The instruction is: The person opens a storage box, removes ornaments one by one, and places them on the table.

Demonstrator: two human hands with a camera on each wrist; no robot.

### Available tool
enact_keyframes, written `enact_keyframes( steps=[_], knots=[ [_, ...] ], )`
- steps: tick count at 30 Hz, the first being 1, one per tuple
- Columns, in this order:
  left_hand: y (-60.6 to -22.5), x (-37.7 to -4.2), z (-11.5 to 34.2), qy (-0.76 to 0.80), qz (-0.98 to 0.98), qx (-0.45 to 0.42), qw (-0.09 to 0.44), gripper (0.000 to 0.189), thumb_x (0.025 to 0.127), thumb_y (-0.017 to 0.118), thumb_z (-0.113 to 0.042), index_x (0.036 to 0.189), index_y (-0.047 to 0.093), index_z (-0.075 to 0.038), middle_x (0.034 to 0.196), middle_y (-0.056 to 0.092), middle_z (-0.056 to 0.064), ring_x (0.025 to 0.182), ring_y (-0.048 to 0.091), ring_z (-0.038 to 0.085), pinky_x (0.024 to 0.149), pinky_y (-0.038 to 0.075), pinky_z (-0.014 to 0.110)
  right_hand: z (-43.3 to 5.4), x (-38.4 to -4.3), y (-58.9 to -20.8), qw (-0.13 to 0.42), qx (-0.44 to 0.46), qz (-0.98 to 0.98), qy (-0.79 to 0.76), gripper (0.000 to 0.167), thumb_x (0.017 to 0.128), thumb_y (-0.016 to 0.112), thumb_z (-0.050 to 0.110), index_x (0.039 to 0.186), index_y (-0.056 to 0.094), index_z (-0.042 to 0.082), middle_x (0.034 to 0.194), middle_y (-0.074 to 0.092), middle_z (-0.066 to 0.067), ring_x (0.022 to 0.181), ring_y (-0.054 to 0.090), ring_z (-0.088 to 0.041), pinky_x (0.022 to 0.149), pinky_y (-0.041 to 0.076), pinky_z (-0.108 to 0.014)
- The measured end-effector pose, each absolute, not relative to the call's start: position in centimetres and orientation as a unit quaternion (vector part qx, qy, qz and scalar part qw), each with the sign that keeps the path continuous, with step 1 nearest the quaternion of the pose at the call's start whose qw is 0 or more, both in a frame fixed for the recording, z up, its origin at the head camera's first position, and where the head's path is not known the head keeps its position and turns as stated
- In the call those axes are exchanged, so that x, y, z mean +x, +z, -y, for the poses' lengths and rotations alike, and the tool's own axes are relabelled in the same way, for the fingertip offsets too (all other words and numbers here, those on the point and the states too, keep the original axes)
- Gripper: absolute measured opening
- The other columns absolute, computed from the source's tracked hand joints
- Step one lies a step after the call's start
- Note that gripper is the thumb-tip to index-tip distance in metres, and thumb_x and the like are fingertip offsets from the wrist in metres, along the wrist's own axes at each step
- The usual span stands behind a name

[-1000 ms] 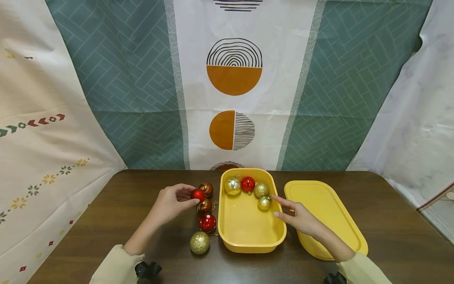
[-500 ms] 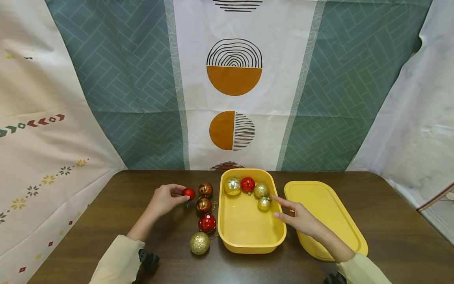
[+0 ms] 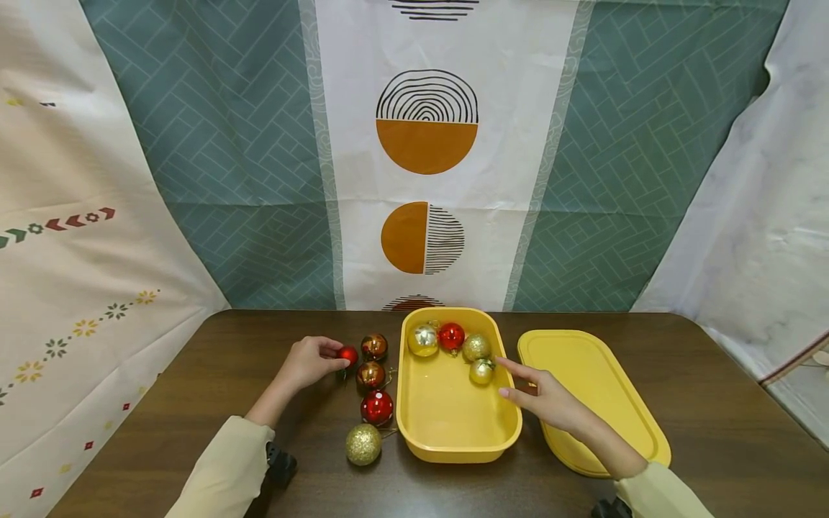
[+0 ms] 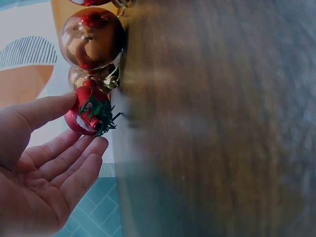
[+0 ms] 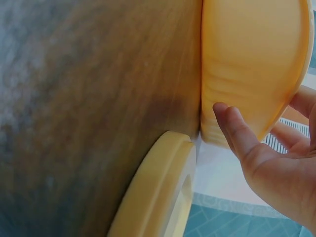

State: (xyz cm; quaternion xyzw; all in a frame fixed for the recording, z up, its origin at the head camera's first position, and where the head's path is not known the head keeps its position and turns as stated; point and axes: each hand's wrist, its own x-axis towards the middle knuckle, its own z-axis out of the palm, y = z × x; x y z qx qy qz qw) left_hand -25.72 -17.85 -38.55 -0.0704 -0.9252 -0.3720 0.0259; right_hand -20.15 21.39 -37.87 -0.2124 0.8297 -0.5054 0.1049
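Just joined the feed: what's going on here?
A person's left hand holds a small red bauble, left of a yellow box. Their right hand is at the box's right rim. Four baubles lie in the box; on the table beside it are two copper baubles, a shiny red bauble and a glittery gold bauble. The yellow lid is off, to the right.

Dark brown wooden table (image 3: 732, 424), grain visible, soft shine at near edge. Far side: hanging cloth, white middle strip (image 3: 352, 101) with half-lined orange circles (image 3: 427, 147), teal brick-patterned panels (image 3: 220, 158) left and right, horizontal crease across. Left: cream cloth (image 3: 71, 165), yellow and dark flowers (image 3: 85, 327), small red diamonds. Right: wrinkled pale cloth (image 3: 771, 237), faint grey marbling.
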Motion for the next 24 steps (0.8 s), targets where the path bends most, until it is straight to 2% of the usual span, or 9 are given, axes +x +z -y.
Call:
enact_keyframes(
  steps=[4, 11, 19, 24],
  knots=[
    [-38.77, -25.87, 17.76, -0.364, 0.929, -0.067, 0.023, 0.032, 0.075, 0.074, -0.016, 0.1, 0.066, 0.003, 0.089, 0.067, 0.012, 0.084, 0.063, 0.026, 0.071, 0.051, 0.037, -21.32, -20.11, -37.89, 0.106, -0.203, -0.834, -0.503, 0.061, 0.09, 0.058, 0.024, 0.137, 0.033, -0.007, 0.14, 0.03, -0.029, 0.122, 0.036, -0.044, 0.086, 0.048, -0.031],
    [-38.84, -25.92, 17.48, -0.348, 0.934, -0.072, 0.025, 0.029, 0.073, 0.074, -0.013, 0.097, 0.066, 0.002, 0.086, 0.068, 0.01, 0.082, 0.064, 0.024, 0.072, 0.05, 0.038, -21.36, -20.1, -37.82, 0.1, -0.215, -0.831, -0.503, 0.06, 0.09, 0.057, 0.022, 0.136, 0.033, -0.009, 0.139, 0.03, -0.03, 0.118, 0.042, -0.042, 0.084, 0.049, -0.028],
    [-38.79, -25.97, 17.3, -0.343, 0.936, -0.078, 0.028, 0.029, 0.072, 0.074, -0.012, 0.096, 0.067, 0.003, 0.085, 0.068, 0.011, 0.081, 0.064, 0.024, 0.072, 0.05, 0.038, -21.38, -20.14, -38.05, 0.089, -0.218, -0.833, -0.5, 0.059, 0.09, 0.057, 0.021, 0.135, 0.034, -0.009, 0.14, 0.031, -0.027, 0.122, 0.037, -0.043, 0.086, 0.048, -0.029],
    [-38.74, -25.97, 17.25, -0.344, 0.935, -0.078, 0.029, 0.029, 0.072, 0.074, -0.012, 0.096, 0.067, 0.003, 0.085, 0.068, 0.011, 0.081, 0.064, 0.024, 0.071, 0.05, 0.037, -21.47, -20.25, -38.15, 0.088, -0.221, -0.835, -0.496, 0.059, 0.09, 0.057, 0.022, 0.135, 0.034, -0.009, 0.139, 0.031, -0.028, 0.12, 0.039, -0.043, 0.085, 0.048, -0.029]
  ],
)
